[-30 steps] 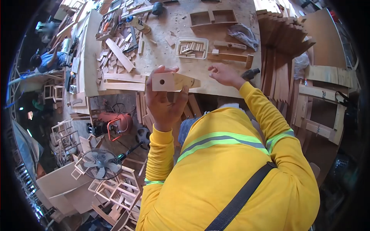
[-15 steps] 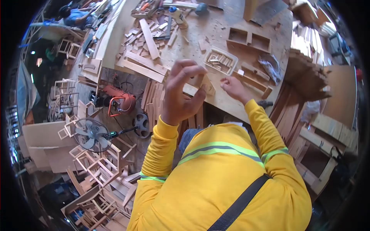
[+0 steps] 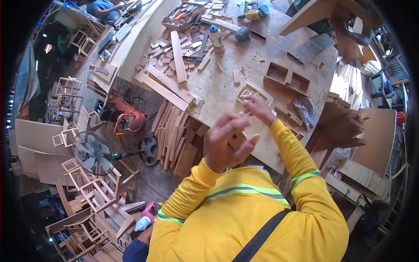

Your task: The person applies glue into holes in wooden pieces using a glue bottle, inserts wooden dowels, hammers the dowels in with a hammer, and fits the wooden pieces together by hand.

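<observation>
My left hand (image 3: pixel 227 142) is curled round a small wooden block (image 3: pixel 238 140) with a dark round hole in it, near the front edge of the workbench (image 3: pixel 214 100). Most of the block is hidden behind the fingers. My right hand (image 3: pixel 258 108) is over the near side of a white tray (image 3: pixel 242 99) of short wooden dowels (image 3: pixel 250 90). Its fingers are bent together, and whether anything is between them is too small to tell. An open two-compartment wooden box (image 3: pixel 288 78) lies beyond the tray.
Wood scraps (image 3: pixel 168 56), a bottle (image 3: pixel 216 40) and a mallet (image 3: pixel 242 34) lie on the bench. Stacked boards (image 3: pixel 340 118) stand at right. A fan (image 3: pixel 93 153) and red compressor (image 3: pixel 131 114) are at left. Another person (image 3: pixel 102 8) is at upper left.
The view has turned and shifted. My left hand has moved right with the block, closer to my right hand. My right hand has gone from beside the dowel tray to over its edge.
</observation>
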Demonstrator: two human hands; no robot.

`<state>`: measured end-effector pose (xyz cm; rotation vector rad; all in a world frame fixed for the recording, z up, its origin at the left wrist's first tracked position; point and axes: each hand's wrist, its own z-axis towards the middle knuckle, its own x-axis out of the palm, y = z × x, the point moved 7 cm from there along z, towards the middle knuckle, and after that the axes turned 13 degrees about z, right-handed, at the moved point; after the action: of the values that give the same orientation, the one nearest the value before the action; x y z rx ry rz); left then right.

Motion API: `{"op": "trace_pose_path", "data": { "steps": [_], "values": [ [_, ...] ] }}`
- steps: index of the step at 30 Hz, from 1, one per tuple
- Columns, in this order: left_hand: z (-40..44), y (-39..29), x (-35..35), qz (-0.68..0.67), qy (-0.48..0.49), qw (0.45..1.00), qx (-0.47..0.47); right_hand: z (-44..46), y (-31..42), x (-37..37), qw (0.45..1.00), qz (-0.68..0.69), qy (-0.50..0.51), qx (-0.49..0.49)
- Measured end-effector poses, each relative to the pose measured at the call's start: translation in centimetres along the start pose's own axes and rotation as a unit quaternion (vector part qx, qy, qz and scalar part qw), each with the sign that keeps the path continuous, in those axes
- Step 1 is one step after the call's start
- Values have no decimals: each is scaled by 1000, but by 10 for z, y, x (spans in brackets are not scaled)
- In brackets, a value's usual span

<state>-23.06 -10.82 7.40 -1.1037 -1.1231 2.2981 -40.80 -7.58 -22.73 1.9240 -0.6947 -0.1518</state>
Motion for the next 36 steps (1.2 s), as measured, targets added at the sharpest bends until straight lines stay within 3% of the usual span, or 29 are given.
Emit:
{"op": "trace_pose_path", "data": {
  "steps": [2, 4, 11, 14, 19, 21, 23, 24, 25, 26, 27, 30, 32, 33, 34, 35, 36],
  "values": [
    [-5, 5, 7, -10, -32, 999, 31, 42, 15, 2, 998, 41, 7, 43],
    [-4, 11, 5, -12, -52, 998, 42, 106, 17, -2, 980, 172, -14, 95],
    [4, 39, -14, -92, -90, 991, 19, 261, 93, 9, 939, 322, -95, 77],
    [7, 37, -21, -77, -80, 994, 18, 295, 95, 27, 875, 427, -56, 222],
    [4, 32, -17, -68, -66, 995, 19, 337, 96, 39, 888, 413, -125, 158],
    [5, 25, -12, -61, -57, 996, 18, 389, 92, 41, 882, 464, 33, 71],
    [7, 19, -8, -42, -44, 998, 11, 408, 95, 44, 887, 455, 9, 80],
    [5, 16, -7, -18, -65, 998, 11, 380, 108, 51, 875, 459, -95, 125],
    [4, 13, -1, -21, -57, 998, 11, 381, 111, 55, 861, 475, -121, 135],
    [4, 11, 0, -27, -52, 998, 13, 379, 121, 59, 844, 513, -75, 135],
    [5, 12, -6, -8, -78, 997, 17, 409, 109, 54, 779, 580, -61, 229],
    [3, 11, 2, -31, -84, 995, 35, 402, 106, 48, 787, 571, -141, 186],
    [6, 14, -3, -27, -88, 995, 38, 424, 85, 37, 774, 598, -48, 201],
    [7, 17, -6, -17, -91, 995, 37, 400, 95, 35, 808, 578, 9, 110],
    [5, 19, -9, 39, -96, 993, 56, 369, 115, 40, 801, 585, 119, 47],
    [5, 19, -11, 89, -98, 989, 72, 339, 116, 34, 806, 587, 80, 20],
    [1, 25, -6, 61, -90, 994, 22, 306, 126, 32, 815, 545, 193, -37]
  ]
}}
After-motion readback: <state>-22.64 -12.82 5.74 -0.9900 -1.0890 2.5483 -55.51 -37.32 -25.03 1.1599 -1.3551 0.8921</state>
